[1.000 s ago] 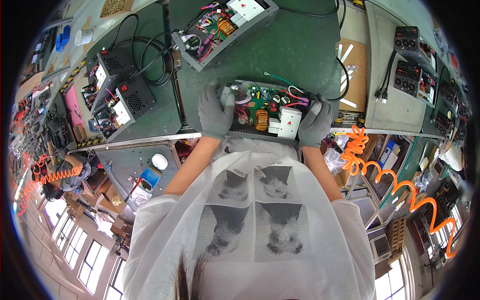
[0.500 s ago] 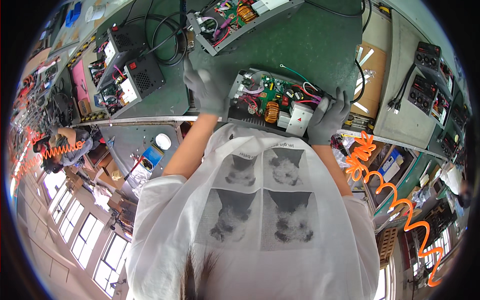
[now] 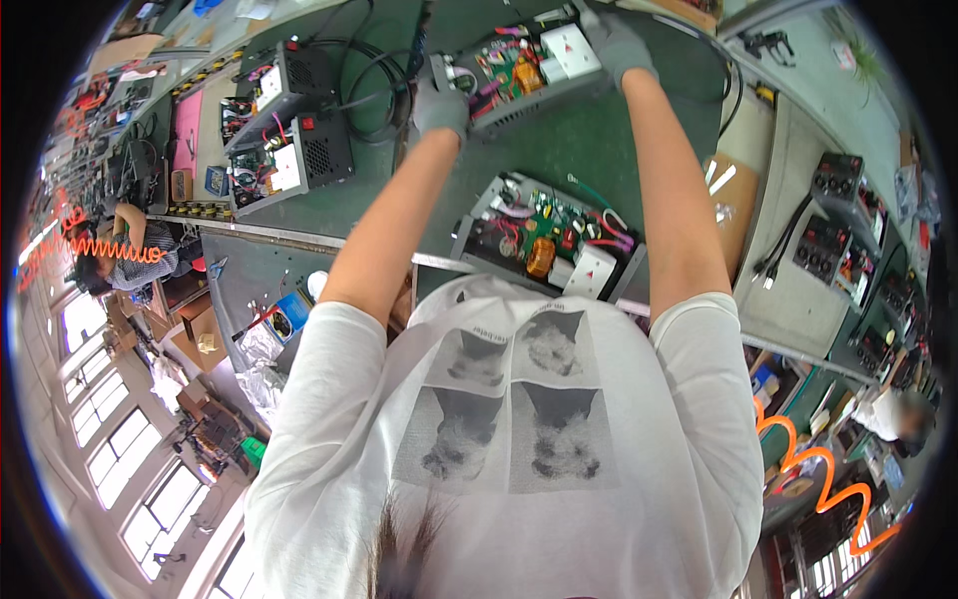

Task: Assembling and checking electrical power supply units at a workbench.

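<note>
From the head camera, looking down past a white printed T-shirt, both arms stretch forward across the green bench mat (image 3: 589,150) to an open grey metal chassis filled with a circuit board, coloured wires and a white block (image 3: 519,65), which sits at the far side of the mat near the top of the picture. The grey-gloved left hand (image 3: 441,105) is closed on the chassis's near-left corner, and the grey-gloved right hand (image 3: 619,45) is closed on its right end, so the unit is held at both ends. Its long axis runs roughly left to right, tilted so the right end lies a little farther away, and its open top faces up. A second open chassis with a green board and an orange coil (image 3: 549,240) lies on the mat just in front of the body, between the arms. Two black boxed units with vents (image 3: 289,150) stand to the left, with black cables looping beside them. As a judgement, the loose wires and nearby cables could snag if the held unit is dragged, and it could knock the nearer chassis if carried low.
</note>
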Available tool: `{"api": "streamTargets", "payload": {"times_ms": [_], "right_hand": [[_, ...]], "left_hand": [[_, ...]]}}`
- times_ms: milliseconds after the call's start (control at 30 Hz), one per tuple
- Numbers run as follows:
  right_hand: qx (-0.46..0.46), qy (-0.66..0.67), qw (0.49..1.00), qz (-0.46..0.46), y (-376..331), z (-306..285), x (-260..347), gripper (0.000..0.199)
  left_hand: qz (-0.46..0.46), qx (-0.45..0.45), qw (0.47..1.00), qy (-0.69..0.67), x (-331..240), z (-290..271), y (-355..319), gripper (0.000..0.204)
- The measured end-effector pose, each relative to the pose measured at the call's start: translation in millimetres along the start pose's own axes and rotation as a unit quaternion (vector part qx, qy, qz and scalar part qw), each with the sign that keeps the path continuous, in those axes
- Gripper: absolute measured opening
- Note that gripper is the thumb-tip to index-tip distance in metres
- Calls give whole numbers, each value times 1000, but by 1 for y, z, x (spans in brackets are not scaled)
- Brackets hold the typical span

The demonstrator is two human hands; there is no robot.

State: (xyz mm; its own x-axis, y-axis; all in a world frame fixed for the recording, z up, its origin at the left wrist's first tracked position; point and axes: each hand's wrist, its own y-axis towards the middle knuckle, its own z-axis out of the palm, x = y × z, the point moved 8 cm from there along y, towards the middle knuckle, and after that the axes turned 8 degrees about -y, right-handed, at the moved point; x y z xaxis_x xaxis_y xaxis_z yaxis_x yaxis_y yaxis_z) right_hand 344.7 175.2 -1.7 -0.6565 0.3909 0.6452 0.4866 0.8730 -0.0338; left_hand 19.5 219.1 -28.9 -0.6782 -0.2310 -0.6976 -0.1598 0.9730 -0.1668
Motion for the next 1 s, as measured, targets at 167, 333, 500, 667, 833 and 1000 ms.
{"api": "streamTargets", "payload": {"times_ms": [167,333,500,667,833,1000], "right_hand": [[30,-87,995,36,-24,9,-22,49],[-66,-35,996,39,-89,-12,-37,41],[-166,33,979,117,-154,-26,-46,35],[-221,65,964,130,-173,-34,-28,37],[-284,4,956,75,-162,-59,-7,42],[-214,-272,929,-132,-124,-80,51,51]], "left_hand": [[49,-32,993,-101,1,-3,-37,40],[137,-35,978,-154,-11,-12,-58,48],[244,19,950,-193,-37,-11,-52,51],[276,60,940,-191,-43,-7,-44,50],[288,67,939,-176,-40,-2,-41,53],[289,66,943,-150,-35,-2,-43,49]]}}
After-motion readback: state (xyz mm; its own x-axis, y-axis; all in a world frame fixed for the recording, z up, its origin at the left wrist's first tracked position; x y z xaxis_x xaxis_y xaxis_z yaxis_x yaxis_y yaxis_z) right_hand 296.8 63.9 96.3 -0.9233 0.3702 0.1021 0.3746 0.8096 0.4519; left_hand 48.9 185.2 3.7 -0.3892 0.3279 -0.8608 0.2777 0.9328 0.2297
